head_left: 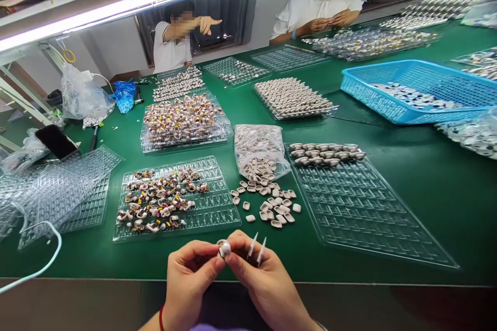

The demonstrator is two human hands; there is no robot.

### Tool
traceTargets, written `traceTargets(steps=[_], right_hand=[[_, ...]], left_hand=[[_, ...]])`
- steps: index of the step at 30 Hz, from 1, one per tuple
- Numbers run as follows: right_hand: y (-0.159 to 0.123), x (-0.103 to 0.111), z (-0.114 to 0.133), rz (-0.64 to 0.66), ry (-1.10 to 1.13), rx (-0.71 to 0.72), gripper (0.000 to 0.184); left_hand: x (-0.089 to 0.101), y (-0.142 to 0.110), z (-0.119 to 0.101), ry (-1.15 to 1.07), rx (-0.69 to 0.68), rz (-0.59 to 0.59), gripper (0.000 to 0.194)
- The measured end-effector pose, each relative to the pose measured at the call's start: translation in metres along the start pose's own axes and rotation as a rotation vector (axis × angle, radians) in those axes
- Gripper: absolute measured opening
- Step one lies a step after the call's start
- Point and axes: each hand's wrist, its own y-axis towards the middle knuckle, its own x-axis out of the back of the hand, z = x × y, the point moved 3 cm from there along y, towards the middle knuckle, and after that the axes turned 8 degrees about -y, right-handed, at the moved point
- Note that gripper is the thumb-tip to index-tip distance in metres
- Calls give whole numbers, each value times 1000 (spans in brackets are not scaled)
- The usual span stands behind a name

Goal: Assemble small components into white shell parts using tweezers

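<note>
At the table's near edge my left hand (190,274) and my right hand (256,274) meet around a small white rounded shell part (224,249), pinched between the fingertips of both. White tweezers (257,248) stick up from my right hand's fingers. Just beyond lies a loose pile of pale shell parts (272,204) spilling from a clear bag (259,150). To the left stands a clear tray (217,217) with wired parts in it. A clear tray (368,217) to the right has filled rows only at its far end.
On the green table (427,181) lie more filled trays, a blue basket (419,90), a stack of clear trays (58,191) at left, a phone (56,140) and a white cable (50,258). Two people sit at the far side.
</note>
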Motion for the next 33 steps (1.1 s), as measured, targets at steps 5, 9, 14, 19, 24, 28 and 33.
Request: traceTargets(steps=[5,9,14,19,24,28,33], right_hand=[[-1,-2,1,0,29,-2,18],[-1,-3,1,-15,34,12,19],[-2,-3,2,-9,34,-18,21],[-1,3,9,56,-61,30,20],[-1,6,18,122,-95,-2,20],[-4,4,22,131,-145,9,26],[-4,5,27,100,-225,25,31]], left_hand=[[0,0,-2,43,-17,-9,11],[0,-1,-5,98,-64,-34,11],[0,-4,-8,115,-178,-13,8],[0,-5,-10,113,-238,56,10],[-4,-5,-13,117,-273,81,9],[-8,-6,-14,81,-264,94,8],[-9,-6,-16,136,-316,124,10]])
